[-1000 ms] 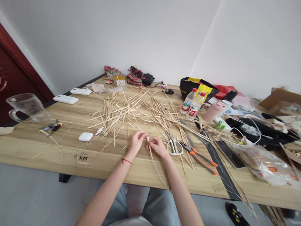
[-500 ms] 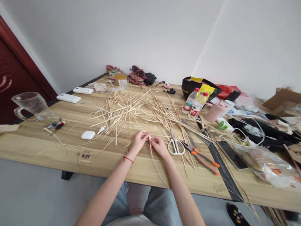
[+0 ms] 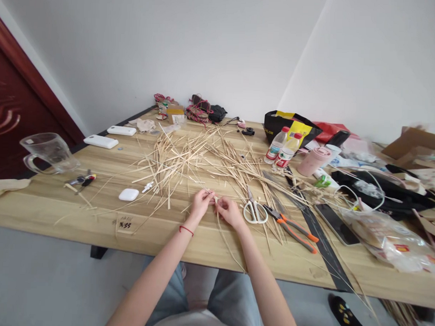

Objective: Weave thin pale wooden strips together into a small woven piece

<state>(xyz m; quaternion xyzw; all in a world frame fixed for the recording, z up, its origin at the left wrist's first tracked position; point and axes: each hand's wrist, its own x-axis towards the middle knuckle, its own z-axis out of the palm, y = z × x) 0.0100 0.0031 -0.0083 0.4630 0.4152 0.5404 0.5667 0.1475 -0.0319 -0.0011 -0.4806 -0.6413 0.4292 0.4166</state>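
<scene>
Apparently, good work here calls for a light, steady pinch close to the small pale bunch (image 3: 216,200), so the straw strip (image 3: 222,234) neither slips nor splits. Left of the scissors (image 3: 254,213), the left hand (image 3: 201,204) and right hand (image 3: 230,211) pinch it with nearly closed fingertips. Compared with a second ago, both hands stay almost unmoved beside the scissors; the view has turned slightly.

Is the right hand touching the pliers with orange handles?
Apart: the head view shows the white-handled scissors lying between the right hand and the pliers.
</scene>
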